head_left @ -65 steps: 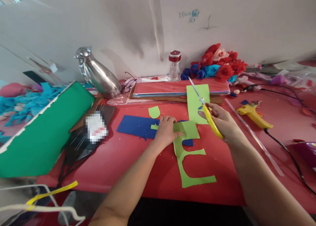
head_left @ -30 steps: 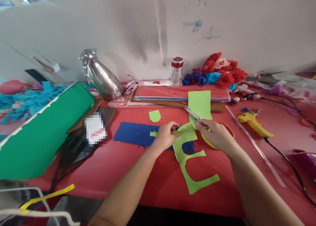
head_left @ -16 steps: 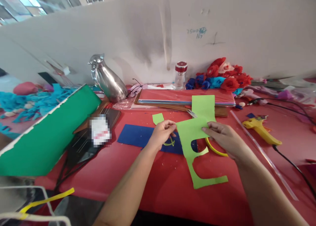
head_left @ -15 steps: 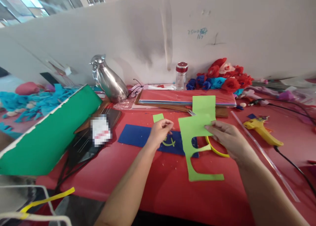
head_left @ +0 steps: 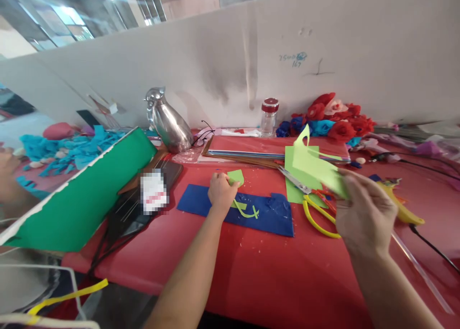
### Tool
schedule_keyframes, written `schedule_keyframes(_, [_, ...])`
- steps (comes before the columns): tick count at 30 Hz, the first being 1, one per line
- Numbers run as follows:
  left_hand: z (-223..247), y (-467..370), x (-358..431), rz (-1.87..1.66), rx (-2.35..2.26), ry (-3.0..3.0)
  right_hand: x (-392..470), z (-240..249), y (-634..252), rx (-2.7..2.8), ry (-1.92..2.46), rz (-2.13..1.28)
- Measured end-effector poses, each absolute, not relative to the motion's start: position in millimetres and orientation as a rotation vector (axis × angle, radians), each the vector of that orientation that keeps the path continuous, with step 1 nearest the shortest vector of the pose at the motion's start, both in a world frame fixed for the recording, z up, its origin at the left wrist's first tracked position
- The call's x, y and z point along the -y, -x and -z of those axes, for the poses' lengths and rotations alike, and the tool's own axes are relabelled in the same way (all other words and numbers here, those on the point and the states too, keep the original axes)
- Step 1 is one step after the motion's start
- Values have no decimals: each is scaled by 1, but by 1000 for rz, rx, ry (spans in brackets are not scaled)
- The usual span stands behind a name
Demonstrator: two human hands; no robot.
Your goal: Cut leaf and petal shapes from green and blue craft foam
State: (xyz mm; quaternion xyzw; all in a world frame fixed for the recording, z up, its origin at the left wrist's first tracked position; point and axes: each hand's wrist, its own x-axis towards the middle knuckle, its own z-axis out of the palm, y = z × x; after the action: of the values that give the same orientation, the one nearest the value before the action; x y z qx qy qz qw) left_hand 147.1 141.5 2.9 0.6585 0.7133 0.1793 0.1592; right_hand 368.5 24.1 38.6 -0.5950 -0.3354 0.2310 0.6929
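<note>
My left hand is closed, with thumb and fingers at the edge of a small light-green foam-like piece. My right hand is raised and closed on a light-green cut-out sheet, which is tilted and blurred. In front of my left hand lies a dark blue strip with thin green shapes on it. Scissors with yellow handles lie beside my right hand, their blades over another green sheet flat on the table.
The red table has scraps on it. At the back are a steel jug, a red-lidded jar, stacked coloured sheets and fabric flowers. A green board leans left; a yellow glue gun lies right.
The cut-out sheet in my right hand has swung up and tilted, moving right and uncovering the scissors and the flat green sheet. My left hand has moved to the small green piece.
</note>
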Motion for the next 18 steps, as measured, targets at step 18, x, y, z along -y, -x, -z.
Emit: schedule_keyframes(18, [9, -137, -152, -600, -1997, -1842, -38, -11, -346, 506, 1115, -915])
